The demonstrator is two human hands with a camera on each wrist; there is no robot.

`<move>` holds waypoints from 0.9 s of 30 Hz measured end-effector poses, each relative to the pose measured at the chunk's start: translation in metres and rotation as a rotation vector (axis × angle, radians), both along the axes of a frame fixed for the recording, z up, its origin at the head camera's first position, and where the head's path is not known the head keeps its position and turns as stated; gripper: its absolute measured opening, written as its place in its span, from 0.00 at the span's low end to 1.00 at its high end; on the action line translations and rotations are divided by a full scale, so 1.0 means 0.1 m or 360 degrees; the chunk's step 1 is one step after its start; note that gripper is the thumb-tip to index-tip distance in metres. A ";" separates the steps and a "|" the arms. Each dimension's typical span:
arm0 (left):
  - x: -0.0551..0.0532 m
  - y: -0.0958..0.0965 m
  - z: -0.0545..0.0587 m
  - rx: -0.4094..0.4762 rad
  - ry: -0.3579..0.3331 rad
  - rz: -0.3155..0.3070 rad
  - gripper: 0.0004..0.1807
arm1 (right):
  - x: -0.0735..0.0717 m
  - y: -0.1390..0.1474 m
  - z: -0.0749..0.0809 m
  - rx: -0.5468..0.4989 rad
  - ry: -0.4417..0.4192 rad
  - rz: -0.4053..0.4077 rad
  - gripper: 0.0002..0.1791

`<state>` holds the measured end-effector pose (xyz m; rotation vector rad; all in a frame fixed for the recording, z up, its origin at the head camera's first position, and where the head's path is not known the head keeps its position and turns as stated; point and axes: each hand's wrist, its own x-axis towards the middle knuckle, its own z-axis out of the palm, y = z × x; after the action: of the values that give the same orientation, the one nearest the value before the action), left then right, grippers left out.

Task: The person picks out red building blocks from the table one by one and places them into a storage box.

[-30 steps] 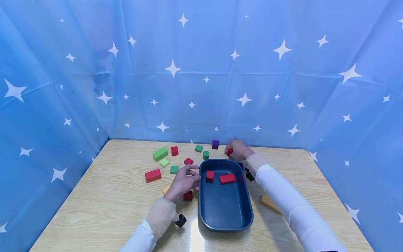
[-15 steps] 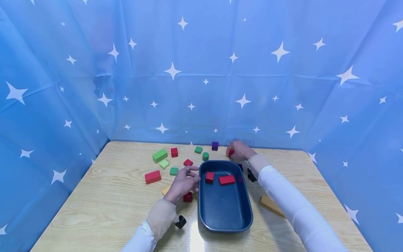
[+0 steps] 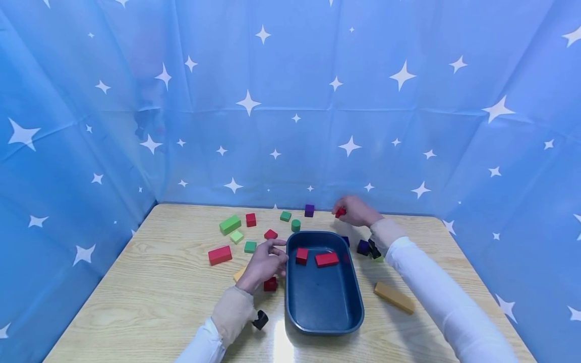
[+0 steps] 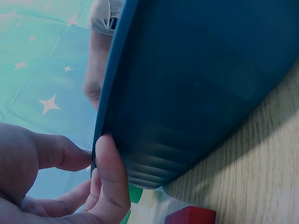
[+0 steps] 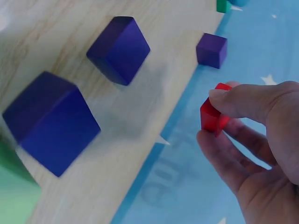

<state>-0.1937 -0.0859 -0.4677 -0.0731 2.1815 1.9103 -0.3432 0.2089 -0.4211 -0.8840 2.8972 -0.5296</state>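
Observation:
My left hand (image 3: 265, 264) pinches the left rim of a dark blue plastic bin (image 3: 324, 307). In the left wrist view, the thumb and fingers (image 4: 112, 182) lie on both sides of that rim. Two red blocks, one a cube (image 3: 301, 255) and one longer (image 3: 327, 259), lie inside the bin. Beyond the bin's far right corner, my right hand (image 3: 356, 210) holds a small red block (image 5: 212, 114) between thumb and fingertips, raised off the table. Near that hand are dark purple cubes (image 5: 119, 50) and a light green block (image 5: 16, 186).
Left of the bin lie several loose blocks: a long red one (image 3: 220, 255), a green one (image 3: 230, 225), a green cylinder (image 3: 296, 225) and others. A tan bar (image 3: 394, 298) rests right of the bin. A starry blue cloth (image 3: 290, 101) hangs behind the wooden table (image 3: 150, 282).
My right hand has moved right and slightly up with the red block, uncovering a purple cube and part of a light green block near its wrist. The left hand stays at the bin's rim.

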 end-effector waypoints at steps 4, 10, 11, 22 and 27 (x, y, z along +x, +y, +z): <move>0.00 0.00 0.00 0.0018 0.0010 -0.0007 0.21 | 0.05 0.04 0.08 0.0013 0.0022 0.0011 0.10; 0.00 0.00 0.01 0.0011 0.0015 -0.0005 0.21 | 0.17 0.05 0.16 0.0008 0.0089 0.0052 0.09; 0.00 0.00 0.01 0.0011 0.0017 -0.0006 0.21 | 0.19 0.04 0.17 0.0016 0.0114 0.0073 0.09; 0.01 0.00 0.02 0.0002 0.0022 -0.0005 0.21 | 0.43 -0.03 0.25 -0.0005 0.0096 0.0208 0.10; 0.01 0.00 0.01 0.0012 0.0028 -0.0003 0.22 | 0.52 -0.09 0.27 0.0014 0.0092 0.0260 0.10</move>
<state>-0.1923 -0.0861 -0.4668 -0.0530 2.1847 1.9254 -0.2915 0.1995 -0.3944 -1.1405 2.8403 -0.4846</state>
